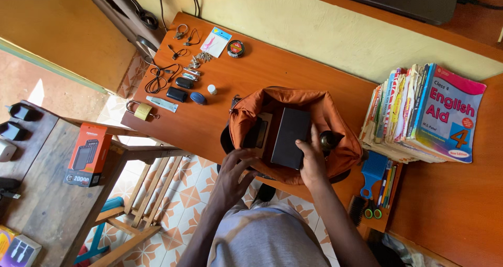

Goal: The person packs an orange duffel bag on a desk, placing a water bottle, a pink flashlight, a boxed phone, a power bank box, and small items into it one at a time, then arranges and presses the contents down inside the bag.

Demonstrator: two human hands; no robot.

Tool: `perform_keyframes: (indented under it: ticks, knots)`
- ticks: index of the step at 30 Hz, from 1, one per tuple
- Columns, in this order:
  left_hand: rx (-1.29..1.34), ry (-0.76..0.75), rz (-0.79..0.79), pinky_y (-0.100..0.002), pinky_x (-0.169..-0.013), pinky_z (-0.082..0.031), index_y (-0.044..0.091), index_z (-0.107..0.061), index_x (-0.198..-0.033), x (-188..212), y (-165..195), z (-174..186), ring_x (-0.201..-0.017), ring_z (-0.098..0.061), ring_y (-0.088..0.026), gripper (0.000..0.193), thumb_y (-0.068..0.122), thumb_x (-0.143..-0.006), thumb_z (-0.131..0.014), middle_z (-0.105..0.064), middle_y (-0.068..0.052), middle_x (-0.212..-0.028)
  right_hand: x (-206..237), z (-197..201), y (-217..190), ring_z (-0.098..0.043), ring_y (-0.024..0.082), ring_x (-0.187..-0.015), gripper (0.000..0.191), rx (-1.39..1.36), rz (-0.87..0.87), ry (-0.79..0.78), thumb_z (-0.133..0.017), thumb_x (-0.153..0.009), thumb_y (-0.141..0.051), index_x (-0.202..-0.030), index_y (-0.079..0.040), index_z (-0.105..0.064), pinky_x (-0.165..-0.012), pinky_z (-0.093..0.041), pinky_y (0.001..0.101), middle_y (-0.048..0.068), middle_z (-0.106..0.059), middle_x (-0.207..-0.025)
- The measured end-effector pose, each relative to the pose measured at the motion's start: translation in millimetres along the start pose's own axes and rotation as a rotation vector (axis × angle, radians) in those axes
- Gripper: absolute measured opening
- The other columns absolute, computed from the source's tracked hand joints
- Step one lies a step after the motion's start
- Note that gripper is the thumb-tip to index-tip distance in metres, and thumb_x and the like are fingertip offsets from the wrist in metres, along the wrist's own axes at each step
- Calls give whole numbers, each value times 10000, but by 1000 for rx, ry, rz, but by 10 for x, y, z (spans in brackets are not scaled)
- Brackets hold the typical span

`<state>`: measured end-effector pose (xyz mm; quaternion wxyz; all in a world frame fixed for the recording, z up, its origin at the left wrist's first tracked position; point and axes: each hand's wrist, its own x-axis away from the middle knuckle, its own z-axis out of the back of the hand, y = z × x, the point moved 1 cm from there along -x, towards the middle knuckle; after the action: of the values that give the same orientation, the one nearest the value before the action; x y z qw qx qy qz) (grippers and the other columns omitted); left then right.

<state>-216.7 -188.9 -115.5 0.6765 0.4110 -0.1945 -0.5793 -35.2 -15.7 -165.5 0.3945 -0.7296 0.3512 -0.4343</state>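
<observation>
Open orange fabric bag at the near edge of the wooden table, mouth spread wide and soft walls slumped outward, giving room to reach in. Inside, standing upright: a flat black rectangular box, matte and hard-edged, beside a thinner dark slab with a pale border that cannot be told apart further. Right hand clamped on the lower right corner of the black box, thumb along its near edge, fingers behind it, apparently steadying it upright within the bag. Left hand with fingers curled over the bag's near rim, pinching the fabric and holding the mouth open. Dark round bottle top tucked against the bag's right wall, just beside the right hand.

Across the far left of the table, small items laid out apart in rows, each plainly visible: brass padlock, slim pale tube, black pouch, blue oval case, small white bottle, tangled black cable, metal clips, round tin. To the right, a stack of worn paperback books, squared up near the bag; below it a blue plastic comb, pencils and green-handled scissors.
</observation>
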Motion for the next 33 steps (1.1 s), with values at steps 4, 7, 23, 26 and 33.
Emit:
perform_keyframes:
  ticks: [4, 7, 23, 26, 33]
  knots:
    - [-104, -17, 71, -560, -1202, -276, 143, -698, -1293, -175, -282, -41, -1506, -251, -464, 434, 251, -879, -775, -293, -265, -1611, -227, -190, 309, -500, 226, -1339, 875, -162, -252, 34, -542, -855, -36, -1645, -219, -213, -1099, -442, 410, 69, -457, -1540]
    - [-84, -2, 92, -572, -1227, -232, 144, -656, -1364, -270, -460, -59, -1546, -176, -492, 494, 273, -904, -779, -139, -337, -1652, -386, -369, 508, -541, 250, -1310, 855, -178, -272, 56, -513, -864, 7, -1631, -207, -201, -1096, -462, 420, 109, -488, -1521]
    - [71, -124, 171, -481, -1042, -501, 139, -559, -1468, -929, -630, 233, -1451, -369, -507, 651, 87, -836, -705, -62, -319, -1669, -931, -1130, 530, -589, 314, -1214, 614, 64, -415, -1, -481, -884, -24, -1486, -120, -411, -1014, -529, 463, 186, -549, -1397]
    - [189, -295, 516, -409, -909, -576, 237, -535, -1494, -970, -697, 285, -1164, -673, -376, 720, 57, -805, -643, -95, -165, -1732, -1019, -1153, 526, -581, 314, -1226, 613, 136, -396, 5, -489, -887, -41, -1490, -118, -409, -1021, -521, 460, 185, -542, -1406]
    - [199, -105, 140, -402, -981, -582, 118, -635, -1379, -944, -822, 379, -1430, -502, -388, 651, -56, -752, -661, -212, -230, -1675, -1136, -1199, 524, -561, 314, -1254, 614, 321, -355, -7, -507, -893, -83, -1497, -115, -403, -1039, -501, 452, 184, -526, -1428]
